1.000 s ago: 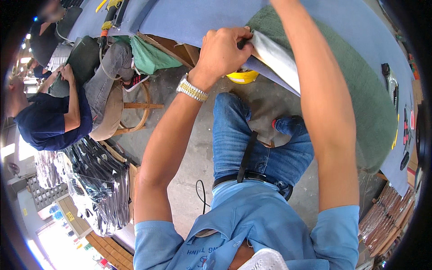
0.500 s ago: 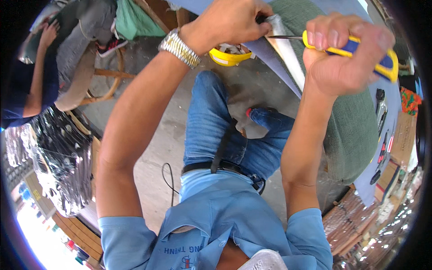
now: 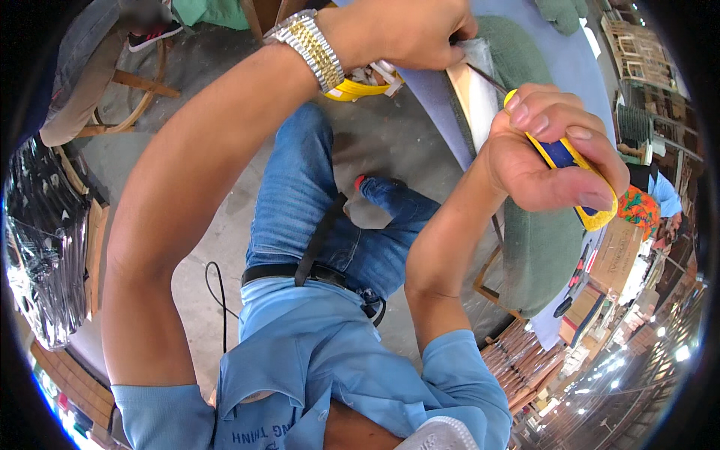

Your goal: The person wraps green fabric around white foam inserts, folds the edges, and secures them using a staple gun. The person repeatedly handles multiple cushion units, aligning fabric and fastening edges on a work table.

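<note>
My right hand [image 3: 551,146] is wrapped around the yellow and blue handle of a screwdriver [image 3: 574,174]. Its thin dark shaft points up and left, along the open edge of a green fabric-covered seat pad [image 3: 544,259]. White lining [image 3: 478,56] and a pale wood-coloured strip [image 3: 469,94] show at that edge. My left hand [image 3: 420,34], with a metal watch [image 3: 315,52] at the wrist, is closed at the upper end of the lining, thumb against fingers. The screwdriver's tip is close to the lining; whether it touches is unclear.
The pad lies on a blue-grey covered table [image 3: 592,67]. Below my left hand is a yellow container [image 3: 352,91] of scraps. Hand tools [image 3: 577,277] lie at the table's right edge. A wooden chair [image 3: 146,82] and plastic-wrapped stacks [image 3: 45,262] stand left, near another person's leg.
My right hand has turned, so the screwdriver's handle now slants down to the right and its shaft slopes up and left. The whole view has shifted; my left hand stays at the lining.
</note>
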Motion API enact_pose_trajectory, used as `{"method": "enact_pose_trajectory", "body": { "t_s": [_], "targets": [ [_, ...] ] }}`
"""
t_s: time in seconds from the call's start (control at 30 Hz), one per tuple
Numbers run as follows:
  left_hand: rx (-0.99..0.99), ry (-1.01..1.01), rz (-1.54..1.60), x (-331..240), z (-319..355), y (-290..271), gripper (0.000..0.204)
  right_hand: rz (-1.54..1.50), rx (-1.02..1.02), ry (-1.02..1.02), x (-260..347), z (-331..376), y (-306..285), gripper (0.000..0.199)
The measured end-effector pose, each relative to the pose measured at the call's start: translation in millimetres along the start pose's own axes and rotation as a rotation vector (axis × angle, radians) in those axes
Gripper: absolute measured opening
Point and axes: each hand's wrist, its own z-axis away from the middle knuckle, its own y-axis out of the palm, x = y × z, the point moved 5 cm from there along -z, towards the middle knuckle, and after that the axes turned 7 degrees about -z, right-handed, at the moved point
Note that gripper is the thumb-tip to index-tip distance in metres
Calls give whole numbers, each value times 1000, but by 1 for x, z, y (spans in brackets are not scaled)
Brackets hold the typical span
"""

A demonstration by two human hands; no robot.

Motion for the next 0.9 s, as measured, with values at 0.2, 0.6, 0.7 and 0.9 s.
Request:
{"method": "enact_pose_trajectory", "body": {
  "t_s": [0.2, 0.6, 0.7, 0.9],
  "targets": [
    [23, -39, -5, 1, 2, 7, 16, -6, -69, 19, -18, -11, -17, 55],
    [-26, -59, -302, -14, -5, 10, 15, 133, -338, 115, -32, -29, -3, 32],
    [56, -65, -402, -18, -15, 5, 15, 133, -243, 82, -33, -29, -8, 21],
    [149, -3, -303, 5, -25, 13, 17, 182, -161, 74, -46, -29, -5, 18]
  ]
}}
